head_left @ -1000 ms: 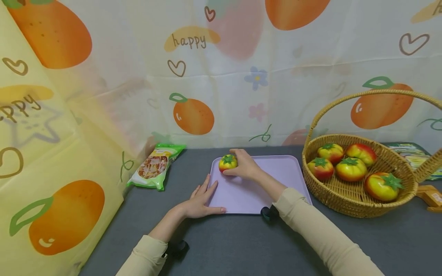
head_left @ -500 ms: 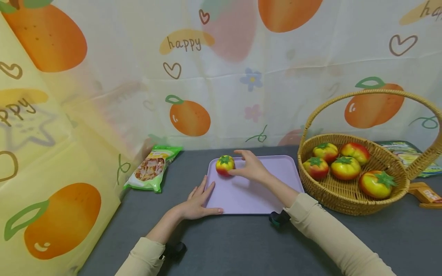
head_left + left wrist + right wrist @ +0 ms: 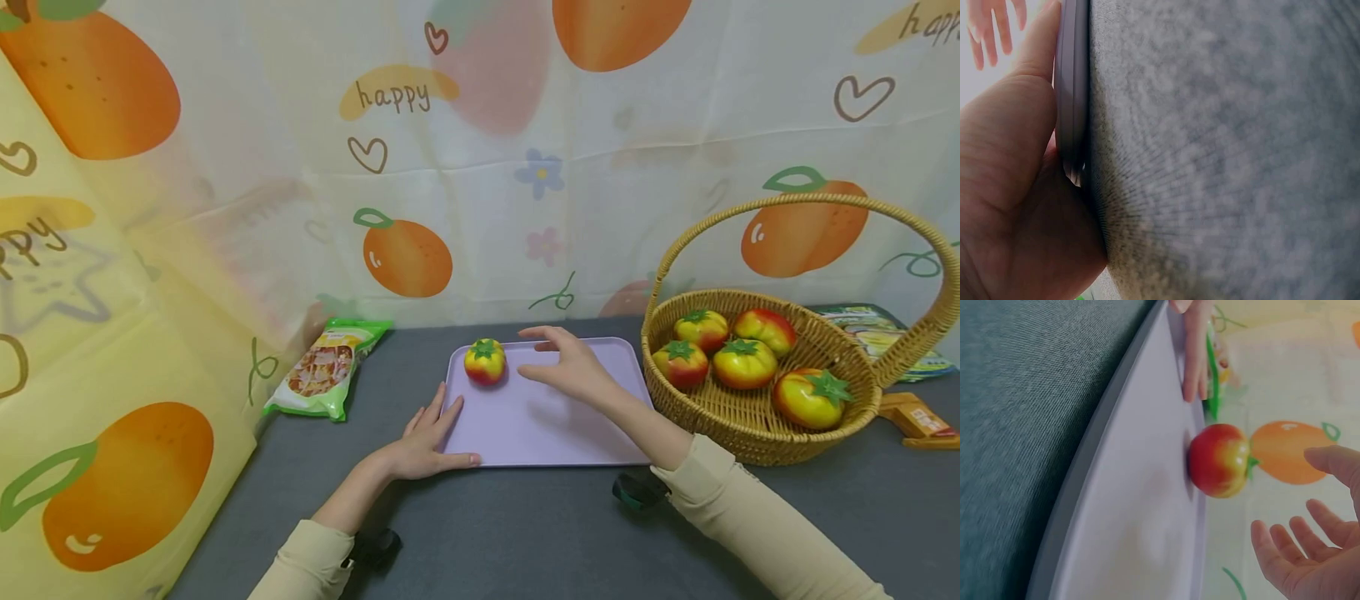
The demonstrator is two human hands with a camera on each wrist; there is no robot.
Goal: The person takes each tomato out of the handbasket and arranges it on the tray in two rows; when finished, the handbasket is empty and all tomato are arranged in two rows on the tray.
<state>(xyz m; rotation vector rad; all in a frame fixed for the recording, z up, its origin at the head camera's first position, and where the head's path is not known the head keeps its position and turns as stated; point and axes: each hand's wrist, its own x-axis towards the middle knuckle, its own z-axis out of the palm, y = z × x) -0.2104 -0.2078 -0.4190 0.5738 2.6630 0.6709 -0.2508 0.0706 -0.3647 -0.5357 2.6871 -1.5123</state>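
Observation:
A red-and-yellow toy tomato with a green leafy top sits at the back left of the lilac tray. My left hand touches the tray's front left corner, fingers spread along the left side and thumb along the front edge. In the left wrist view the thumb lies against the tray's rim. Over the tray, right of the tomato, my right hand holds nothing, thumb and fingers apart. The right wrist view shows a gap between the tomato and these fingers.
To the right stands a wicker basket with a tall handle and several similar tomatoes inside. A green-and-white snack bag lies at the back left. Beyond the basket are an orange-brown packet and flat printed packs. A printed curtain closes the back.
My right hand has let go of the tomato and drawn back to the right, its fingers now clear of it. The tomato stays on the tray. The left hand keeps its place.

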